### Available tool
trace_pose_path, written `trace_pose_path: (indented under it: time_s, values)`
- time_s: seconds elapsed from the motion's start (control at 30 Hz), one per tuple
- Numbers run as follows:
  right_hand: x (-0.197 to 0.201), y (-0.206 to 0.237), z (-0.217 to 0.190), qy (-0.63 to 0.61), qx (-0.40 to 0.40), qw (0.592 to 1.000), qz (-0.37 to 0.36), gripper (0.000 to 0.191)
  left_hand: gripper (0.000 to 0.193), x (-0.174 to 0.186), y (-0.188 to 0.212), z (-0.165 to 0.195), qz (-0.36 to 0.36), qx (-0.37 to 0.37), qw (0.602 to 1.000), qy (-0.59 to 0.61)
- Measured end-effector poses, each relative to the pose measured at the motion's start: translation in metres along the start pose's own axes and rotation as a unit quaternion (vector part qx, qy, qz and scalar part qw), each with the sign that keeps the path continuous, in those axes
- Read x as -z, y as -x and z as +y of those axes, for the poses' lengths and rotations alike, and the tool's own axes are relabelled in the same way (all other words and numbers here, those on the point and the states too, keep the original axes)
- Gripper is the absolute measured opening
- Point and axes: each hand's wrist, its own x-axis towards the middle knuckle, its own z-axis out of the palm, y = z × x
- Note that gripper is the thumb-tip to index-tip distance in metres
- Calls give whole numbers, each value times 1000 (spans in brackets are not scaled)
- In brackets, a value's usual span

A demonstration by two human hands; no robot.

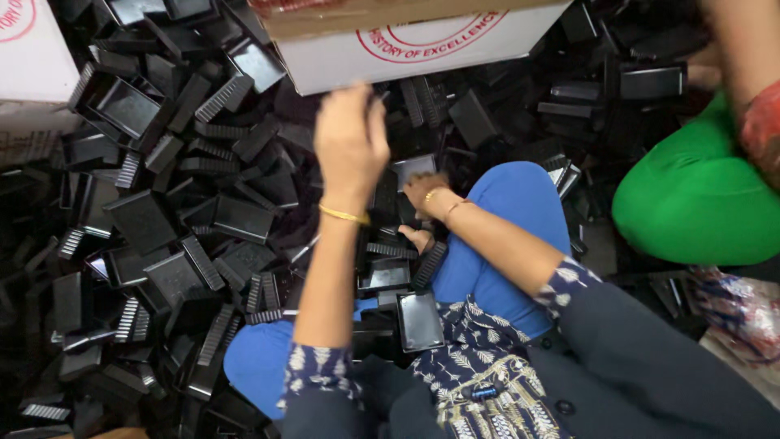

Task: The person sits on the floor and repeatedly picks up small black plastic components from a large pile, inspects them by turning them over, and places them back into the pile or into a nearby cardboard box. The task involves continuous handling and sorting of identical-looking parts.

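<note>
Black plastic tray-like part sits in front of my lap, just far of my right hand and touching or nearly touching it. It looks tilted, glossy face up, and the right hand covers its near edge. Long axis runs roughly left-right, though I can't be sure with so much of it hidden.

Right hand is nearer, low over the lap, fingers curled. I can't tell whether it actually grips that part or only rests on it.

Left hand is raised, farther out, just below the near edge of the white cardboard box. Fingers are loosely spread and motion-blurred. Something dark may be at the fingertips; I can't tell if it holds anything.

Another tray part lies flat on the lap, near side.

A heap of black plastic parts covers the floor left and far, ribbed pieces mixed in.

Right edge: another person in green clothing, mostly cut off by the frame; their hands aren't clearly in view.
</note>
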Motion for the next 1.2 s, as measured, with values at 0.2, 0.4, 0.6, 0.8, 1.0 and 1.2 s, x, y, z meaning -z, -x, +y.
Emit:
trace_pose_path:
  time_s: [0.2,0.4,0.6,0.8,1.0,1.2]
  values:
    - [-14,-6,-4,-49,104,990,79,93,79,-70,128,-29,-236,75,927,-281]
    - [-11,7,-3,26,91,988,122,87,82,-70,139,-40,-262,70,904,-329]
    - [15,14,4,-230,206,907,287,92,78,2,118,-56,-125,283,943,-123]
    - [18,7,7,-678,184,648,295,88,81,43,139,-13,110,305,875,360]
    - [8,11,14,-635,189,623,415,69,75,0,147,45,68,207,965,150]
    - [25,35,8,-823,364,392,193,83,68,-2,133,34,39,167,971,167]
